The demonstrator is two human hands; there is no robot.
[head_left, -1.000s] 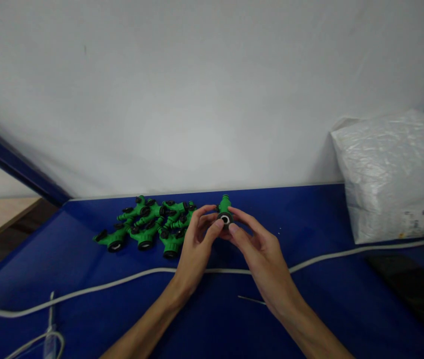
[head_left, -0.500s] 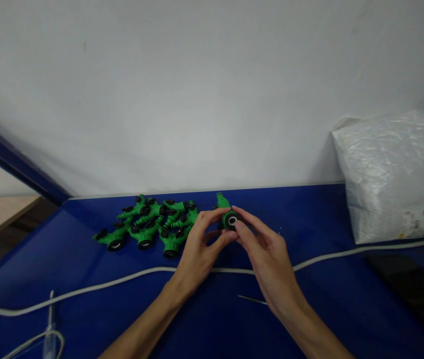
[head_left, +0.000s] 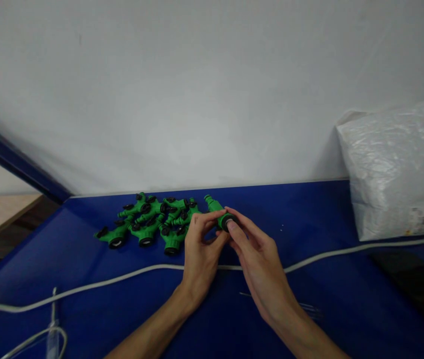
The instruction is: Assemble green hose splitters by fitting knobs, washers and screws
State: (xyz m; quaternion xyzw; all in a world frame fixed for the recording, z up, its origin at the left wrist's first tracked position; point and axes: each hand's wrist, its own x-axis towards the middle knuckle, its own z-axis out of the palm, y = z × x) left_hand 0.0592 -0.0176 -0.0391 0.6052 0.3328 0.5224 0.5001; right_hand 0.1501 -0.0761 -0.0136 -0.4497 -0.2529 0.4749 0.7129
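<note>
Above the blue table, a green hose splitter is held between both hands, its black-ringed round opening turned toward me and a ribbed outlet pointing away to the upper left. My left hand grips the splitter's left side with thumb and fingers. The fingers of my right hand are closed round the other side, and its thumb presses at the round opening, covering part of it. Left of my hands lie several more green hose splitters with black valve levers, grouped close together.
A white cable crosses the table beneath my wrists. A plastic-wrapped white package stands at the right by the pale wall. A thin metal tool lies near my right wrist, and a clear-handled tool is at lower left.
The held splitter has turned, so its far outlet has swung left. Both hands have shifted slightly left, and my right thumb covers more of the opening. The other splitters lie as before.
</note>
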